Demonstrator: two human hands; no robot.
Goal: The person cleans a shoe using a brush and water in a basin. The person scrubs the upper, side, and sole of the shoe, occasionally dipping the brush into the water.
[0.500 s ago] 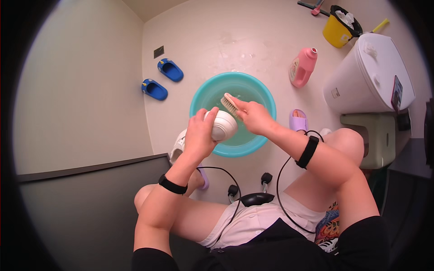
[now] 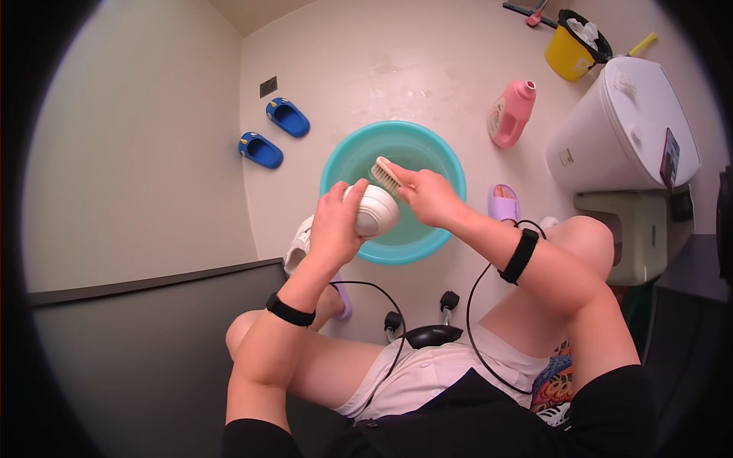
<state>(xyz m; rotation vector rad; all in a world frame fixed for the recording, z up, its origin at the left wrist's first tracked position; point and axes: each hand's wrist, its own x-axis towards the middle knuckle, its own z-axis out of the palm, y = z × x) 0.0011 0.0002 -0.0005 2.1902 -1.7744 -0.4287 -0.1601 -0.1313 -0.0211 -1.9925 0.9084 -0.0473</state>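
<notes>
A white shoe is in my left hand, tilted over the near left part of a turquoise basin. My fingers wrap its side, and its rounded, ridged end faces right. My right hand grips a pale scrub brush by its handle, with the bristles turned toward the shoe. Only a small gap shows between bristles and shoe; whether they touch I cannot tell. Water lies in the basin below both hands. Another white shoe rests on the floor by my left forearm, partly hidden.
Blue slippers lie left of the basin. To its right stands a pink bottle, with a large white bin and a green stool beyond. A yellow bucket is far right. A black cable hangs near my knees.
The shoe and the brush have shifted very slightly left. Both hands keep the same hold.
</notes>
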